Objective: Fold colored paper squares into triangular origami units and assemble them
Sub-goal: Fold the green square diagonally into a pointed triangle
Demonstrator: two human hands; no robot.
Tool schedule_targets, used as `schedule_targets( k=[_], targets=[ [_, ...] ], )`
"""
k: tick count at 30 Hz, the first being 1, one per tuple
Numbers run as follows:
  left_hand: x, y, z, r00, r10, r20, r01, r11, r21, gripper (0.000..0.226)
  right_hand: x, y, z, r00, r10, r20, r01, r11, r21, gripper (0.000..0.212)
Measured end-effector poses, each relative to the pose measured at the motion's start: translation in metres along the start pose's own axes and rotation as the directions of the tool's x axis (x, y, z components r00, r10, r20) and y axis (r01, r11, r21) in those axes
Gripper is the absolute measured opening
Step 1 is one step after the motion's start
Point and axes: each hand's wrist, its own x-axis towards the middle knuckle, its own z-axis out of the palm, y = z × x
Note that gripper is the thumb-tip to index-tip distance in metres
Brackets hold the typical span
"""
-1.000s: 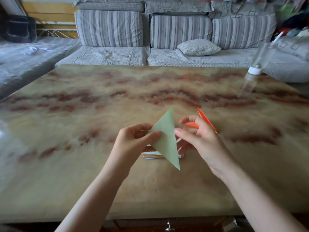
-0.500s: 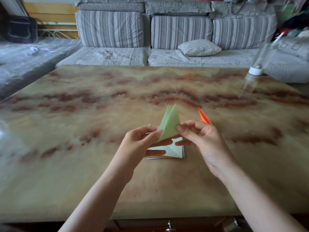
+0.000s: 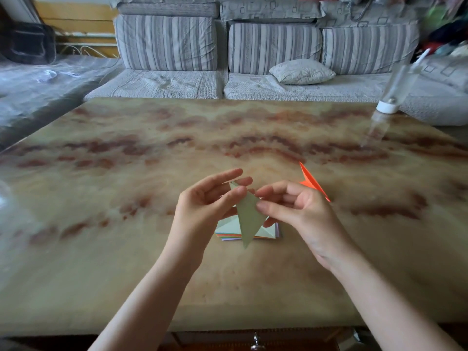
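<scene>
A pale green folded paper triangle hangs point-down above the marble table, held between both hands. My left hand pinches its upper left edge with thumb and fingers. My right hand pinches its right edge with thumb and forefinger. Under the triangle lies a stack of colored paper squares, light green on top. An orange folded unit lies on the table just behind my right hand, partly hidden by it.
A clear plastic bottle with a white cap stands upside down at the table's far right. A grey striped sofa with a small pillow runs behind the table. A drawer knob shows below the near edge.
The green paper, opened into two flaps half a second ago, is flattened again into a narrow triangle pointing down. Both hands have shifted slightly upward and my left fingers have spread.
</scene>
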Motion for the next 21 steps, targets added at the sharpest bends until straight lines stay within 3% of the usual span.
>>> schedule_targets(
  k=[6, 12, 21],
  targets=[
    [-0.002, -0.0019, 0.0035, 0.995, 0.069, -0.072, -0.074, 0.995, -0.066, 0.02, -0.0028, -0.0032, 0.0052, 0.996, 0.077, -0.046, -0.077, 0.997, 0.004, 0.039],
    [-0.0039, -0.001, 0.0071, 0.992, 0.086, -0.089, -0.093, 0.992, -0.087, 0.019, -0.0036, -0.0048, 0.008, 0.996, 0.057, -0.062, -0.057, 0.998, 0.0, 0.015],
    [-0.0054, 0.0019, 0.0084, 0.993, 0.07, -0.098, -0.082, 0.989, -0.122, 0.015, -0.0047, -0.0087, 0.0094, 0.995, 0.071, -0.075, -0.07, 0.997, 0.021, 0.013]
  ],
)
